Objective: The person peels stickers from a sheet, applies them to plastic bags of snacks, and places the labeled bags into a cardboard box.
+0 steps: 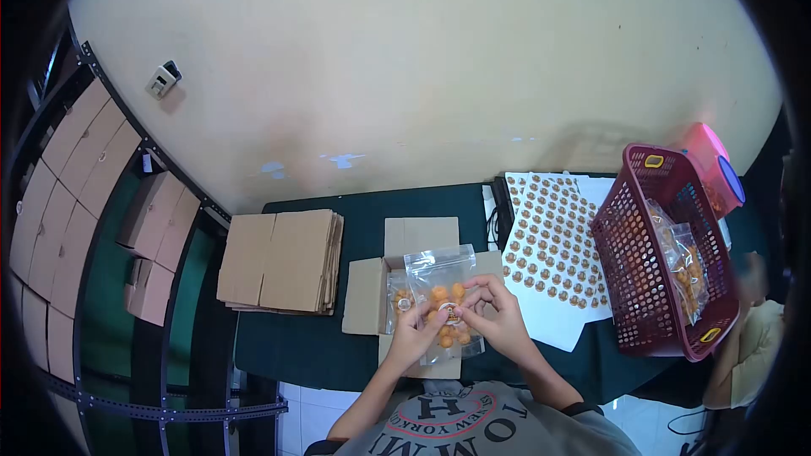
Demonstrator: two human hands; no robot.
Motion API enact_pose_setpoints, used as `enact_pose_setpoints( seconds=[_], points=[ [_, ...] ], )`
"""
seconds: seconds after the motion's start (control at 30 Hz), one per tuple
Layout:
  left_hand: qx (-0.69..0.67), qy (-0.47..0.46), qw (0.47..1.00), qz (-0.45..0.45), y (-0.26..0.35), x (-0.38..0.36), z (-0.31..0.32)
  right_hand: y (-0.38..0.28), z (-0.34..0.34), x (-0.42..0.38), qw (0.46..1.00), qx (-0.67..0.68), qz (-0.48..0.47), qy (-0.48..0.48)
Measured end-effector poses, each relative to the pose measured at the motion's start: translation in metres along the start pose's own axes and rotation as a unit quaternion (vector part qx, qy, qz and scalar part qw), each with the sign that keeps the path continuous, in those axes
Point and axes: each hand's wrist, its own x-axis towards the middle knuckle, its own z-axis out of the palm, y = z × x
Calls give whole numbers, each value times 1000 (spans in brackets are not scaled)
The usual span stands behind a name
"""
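Note:
A clear zip bag (441, 263) with orange round snacks in it lies over an open cardboard box (365, 289). A small round sticker (449, 314) shows on the front of the bag. My left hand (409, 343) grips the bag at its left side, thumb beside the sticker. From the right, my right hand (500, 317) has its fingertips closed at the sticker's edge. Another snack bag (397, 297) sits inside the box, partly hidden by the bag and my left hand.
Flattened cardboard boxes (279, 260) are stacked at left. Sheets of round stickers (553, 245) lie right of the box, beside a maroon basket (635, 287) holding bagged snacks. Behind it stands a pink container (703, 148). Another person (752, 346) is at far right; shelves with boxes (80, 177) stand left.

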Motion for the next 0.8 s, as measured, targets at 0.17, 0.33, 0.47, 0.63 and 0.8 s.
enact_pose_setpoints(
  seconds=[0.17,0.33,0.47,0.63,0.8],
  points=[
    [12,20,1000,1,4,-1,2,-8,4,-2,1000,-19,21,13],
    [13,24,1000,-3,4,0,6,-9,3,-8,979,-191,-37,53],
    [-10,29,1000,1,4,1,6,-10,-2,-10,950,-294,-66,84],
    [-8,32,999,-7,5,-2,5,2,-8,-9,997,1,11,73],
    [27,6,999,-31,-4,-3,1,19,-3,-16,994,49,94,-5]
  ],
)
